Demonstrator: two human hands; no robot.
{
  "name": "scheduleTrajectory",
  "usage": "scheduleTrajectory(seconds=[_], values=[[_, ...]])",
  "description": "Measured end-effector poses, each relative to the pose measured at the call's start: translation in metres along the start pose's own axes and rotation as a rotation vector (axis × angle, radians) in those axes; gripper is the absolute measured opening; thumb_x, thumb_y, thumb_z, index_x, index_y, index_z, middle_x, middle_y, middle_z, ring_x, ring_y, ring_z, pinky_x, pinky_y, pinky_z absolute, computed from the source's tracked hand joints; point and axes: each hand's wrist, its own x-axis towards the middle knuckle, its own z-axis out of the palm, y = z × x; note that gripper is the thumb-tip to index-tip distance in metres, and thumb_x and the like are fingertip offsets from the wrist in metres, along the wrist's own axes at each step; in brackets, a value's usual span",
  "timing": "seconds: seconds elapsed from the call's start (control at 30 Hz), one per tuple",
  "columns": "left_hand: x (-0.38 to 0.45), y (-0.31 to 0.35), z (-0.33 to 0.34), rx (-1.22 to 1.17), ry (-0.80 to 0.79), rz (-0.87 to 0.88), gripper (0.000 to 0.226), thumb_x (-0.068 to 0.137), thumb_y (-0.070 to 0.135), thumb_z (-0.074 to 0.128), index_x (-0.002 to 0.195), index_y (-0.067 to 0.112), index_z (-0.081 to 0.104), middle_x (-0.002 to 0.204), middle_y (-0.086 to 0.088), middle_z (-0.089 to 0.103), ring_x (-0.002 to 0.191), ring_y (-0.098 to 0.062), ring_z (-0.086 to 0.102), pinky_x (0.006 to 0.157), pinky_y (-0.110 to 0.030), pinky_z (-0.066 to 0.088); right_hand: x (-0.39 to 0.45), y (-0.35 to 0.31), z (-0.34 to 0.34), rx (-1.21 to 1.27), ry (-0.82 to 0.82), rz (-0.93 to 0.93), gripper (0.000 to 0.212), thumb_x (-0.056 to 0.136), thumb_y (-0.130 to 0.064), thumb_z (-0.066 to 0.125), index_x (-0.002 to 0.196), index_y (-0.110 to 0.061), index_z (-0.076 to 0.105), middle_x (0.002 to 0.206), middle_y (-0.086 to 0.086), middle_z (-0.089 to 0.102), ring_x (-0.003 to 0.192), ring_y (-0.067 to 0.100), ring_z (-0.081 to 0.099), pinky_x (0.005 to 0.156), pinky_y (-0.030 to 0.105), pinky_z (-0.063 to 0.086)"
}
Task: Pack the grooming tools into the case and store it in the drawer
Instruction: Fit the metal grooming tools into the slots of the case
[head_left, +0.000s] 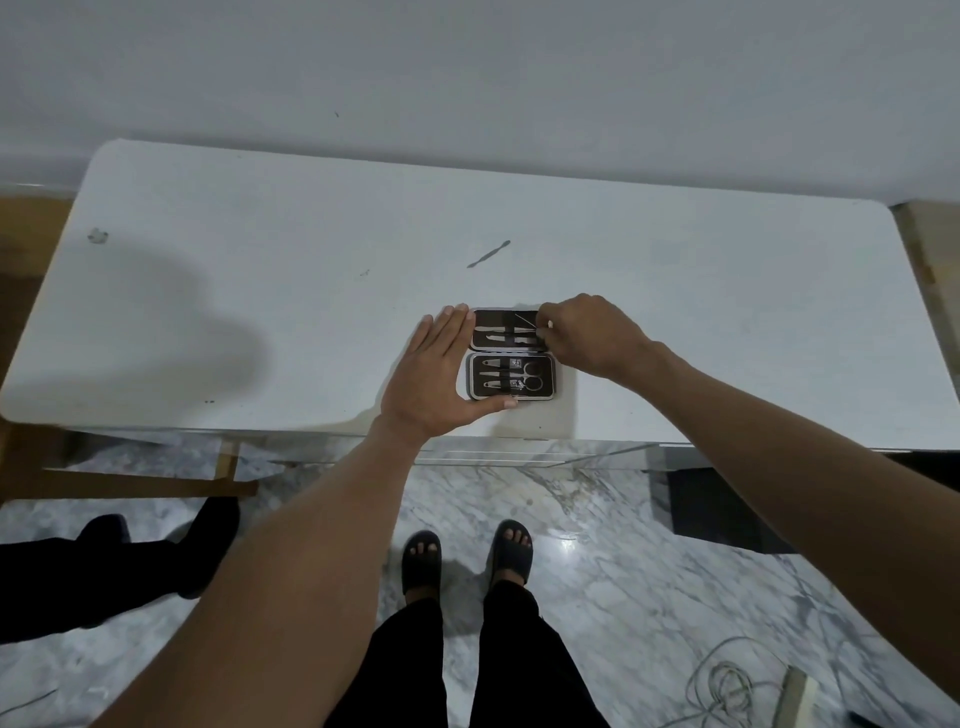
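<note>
A small black grooming case (511, 358) is seen lying open near the front edge of a white table (260, 291), its two halves spread flat, one beyond the other. Scissors (531, 377) and several metal tools are held under straps in the near half, and further slim tools are strapped into the far half. The case is steadied by the left hand (436, 374), whose fingers are laid straight along its left side while the thumb is stretched across its near edge. The right hand (587, 332) is placed at the right end of the far half, its fingers curled and pinched at a thin metal pick (525, 321) that slants across the lining. One slender metal tool (488, 254) is left loose on the table, well beyond the case. A small grey mark (97, 236) is visible near the table's far left corner. Beneath the table edge, a marble floor (597, 571) is shown, on which the person's feet in black sandals (467, 556) are planted. A coil of pale cable (727, 686) is seen at lower right, and another person's dark shoes (156, 540) at left.
</note>
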Motion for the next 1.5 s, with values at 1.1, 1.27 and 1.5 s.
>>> scheduleTrajectory(seconds=[1.1,1.27,1.5], values=[[0.001,-0.001,0.001,-0.018,0.001,0.007,0.124,0.077,0.090,0.050,0.158,-0.001,0.033,0.167,-0.013,0.032,0.158,-0.024,0.023,0.130,-0.047,0.017,0.006,-0.017,-0.005,-0.070,0.138,0.106,0.019,0.092,-0.017,0.053,0.098,-0.013,0.070,0.093,0.009,0.063,0.095,0.029,0.054,0.059,0.033,0.037],[0.001,-0.001,0.000,-0.015,-0.004,0.004,0.124,0.076,0.090,0.051,0.159,0.000,0.033,0.168,-0.013,0.032,0.158,-0.024,0.023,0.130,-0.046,0.016,0.007,-0.022,-0.004,0.013,0.136,0.153,0.019,0.088,-0.013,0.056,0.094,-0.016,0.073,0.093,0.008,0.064,0.095,0.029,0.054,0.062,0.032,0.036],[0.001,-0.001,0.000,-0.011,-0.005,0.005,0.123,0.077,0.089,0.053,0.159,0.000,0.032,0.168,-0.012,0.031,0.158,-0.024,0.022,0.131,-0.044,0.014,0.010,-0.021,-0.002,0.052,0.129,0.188,0.018,0.090,-0.018,0.058,0.100,-0.018,0.073,0.098,0.006,0.065,0.098,0.028,0.056,0.065,0.034,0.043]])
